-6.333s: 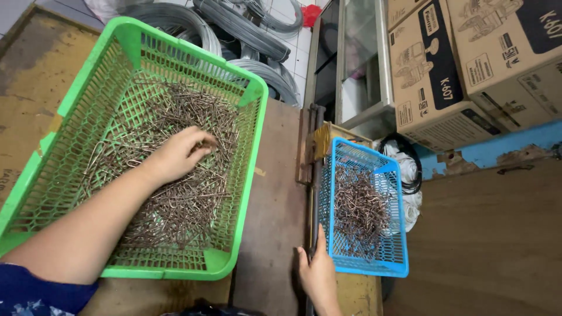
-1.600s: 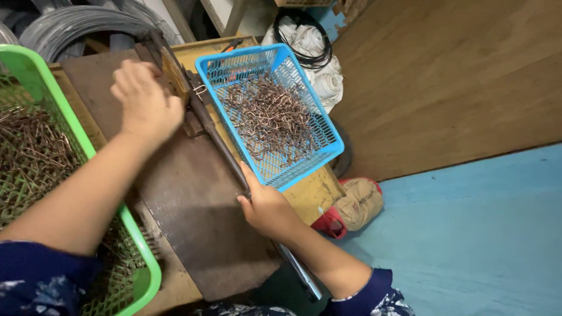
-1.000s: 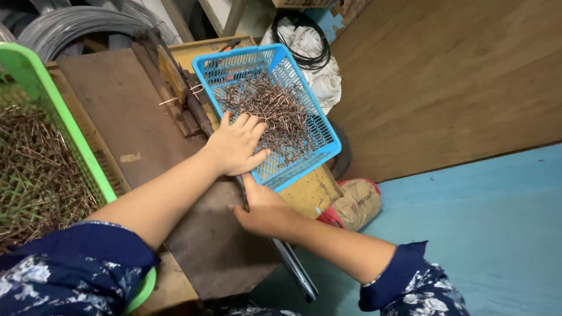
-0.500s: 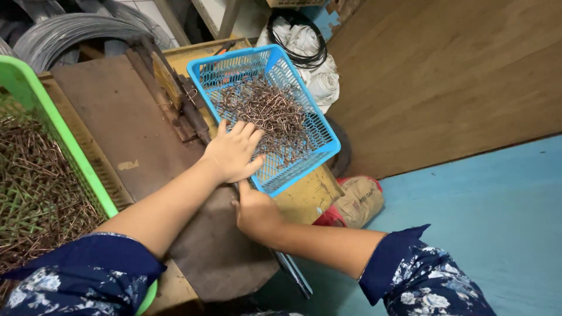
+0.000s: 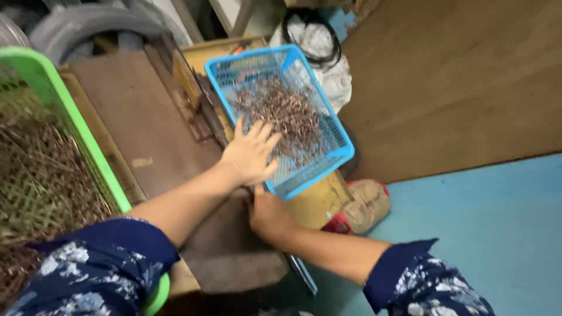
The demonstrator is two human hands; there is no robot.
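Blue basket (image 5: pixel 336 146) — rectangular plastic mesh, holding pile of thin brownish metal pins (image 5: pixel 281 114), sitting tilted on yellowish wooden block (image 5: pixel 316 205) at tabletop's (image 5: pixel 134 123) 3 o'clock edge. Left hand (image 5: pixel 249 153) lying flat, fingers spread, on basket's 7 o'clock corner, grasping nothing. Right hand (image 5: pixel 268 212) sitting just below, at 6 o'clock of basket, on dark metal bar (image 5: pixel 301 272) — grip hidden, cannot tell. Green basket (image 5: pixel 76 134) lying at 9 o'clock.

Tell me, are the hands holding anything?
The left hand lies open on the blue basket, gripping nothing. The right hand presses the brown board's edge; a grip cannot be told.
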